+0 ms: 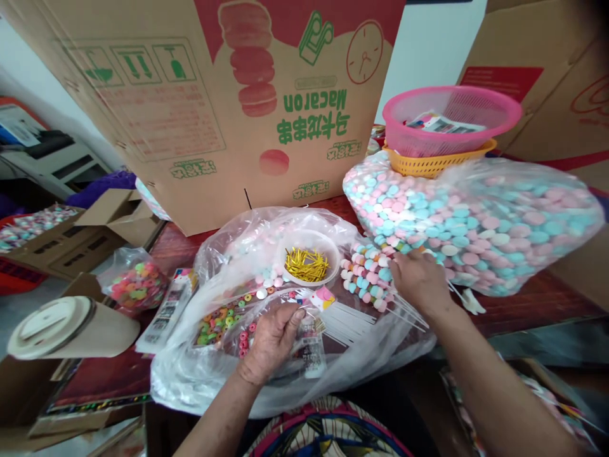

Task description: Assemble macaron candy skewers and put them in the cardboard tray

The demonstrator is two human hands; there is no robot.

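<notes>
Hands: two, both bare. Left hand (276,333): thumb and forefinger brought together over the upper end of one clear printed bag (311,349). Right hand (421,282): fingers curled over the right-hand edge of one pile of candy skewers (366,279). Contact points are small in view: the left seems to pinch the bag's edge; I cannot tell whether the right grips a skewer or only rests.

Skewers: one pile, overlapping, not countable; pink, white, blue and orange pieces, sticks pointing toward the wearer. Position: on one crumpled sheet of clear plastic (190,387), right of the bowl, just beside the large bag.

Also on the plastic: one white bowl (334,254) holding many gold ties (304,265); one fan of bare white sticks (352,322) between the hands; loose multicoloured rings (219,324), many, left of the left hand.

Right side: one large bag of pastel discs (476,222), with two baskets stacked on it, one pink basket (514,117) above one yellow basket (419,166).

Left side: one lidded cup (104,330), one small bag of bright rings (136,279), one stack of printed packets (166,317).

Behind: one large "Macaron" carton (190,190), print upside down.
</notes>
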